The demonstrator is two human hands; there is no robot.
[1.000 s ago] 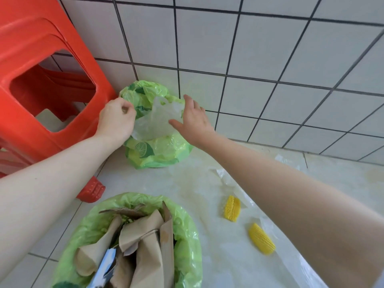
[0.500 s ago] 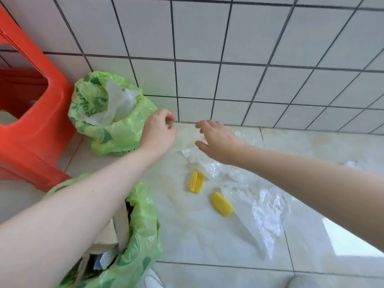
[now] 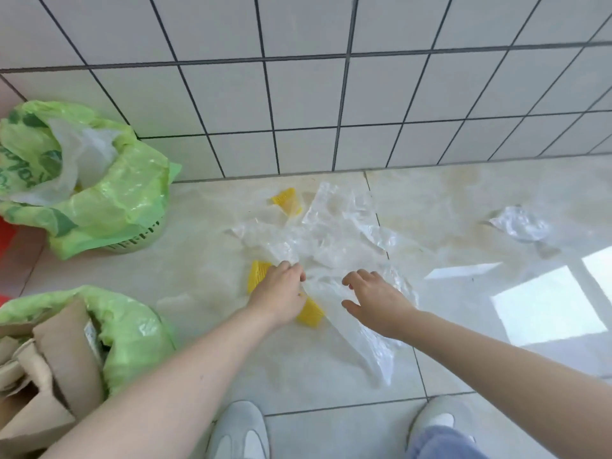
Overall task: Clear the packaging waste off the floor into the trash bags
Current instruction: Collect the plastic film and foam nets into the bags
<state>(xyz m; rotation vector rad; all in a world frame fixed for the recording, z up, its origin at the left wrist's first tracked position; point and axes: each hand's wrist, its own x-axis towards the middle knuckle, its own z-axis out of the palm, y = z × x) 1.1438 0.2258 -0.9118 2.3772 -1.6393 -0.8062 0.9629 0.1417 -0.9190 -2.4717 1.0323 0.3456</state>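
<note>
Gripping clear plastic sheet (image 3: 337, 246) | left hand (image 3: 281, 293) (fingers curled) | right hand (image 3: 377, 303) hovering above

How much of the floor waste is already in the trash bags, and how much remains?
Done: the far green bag holds white plastic, and the near green bag holds brown cardboard. In hand: the left hand pinches the clear plastic sheet while the right hand reaches over it, fingers spread. Left: that sheet, three yellow foam nets around it, and a smaller crumpled plastic piece further right.
</note>
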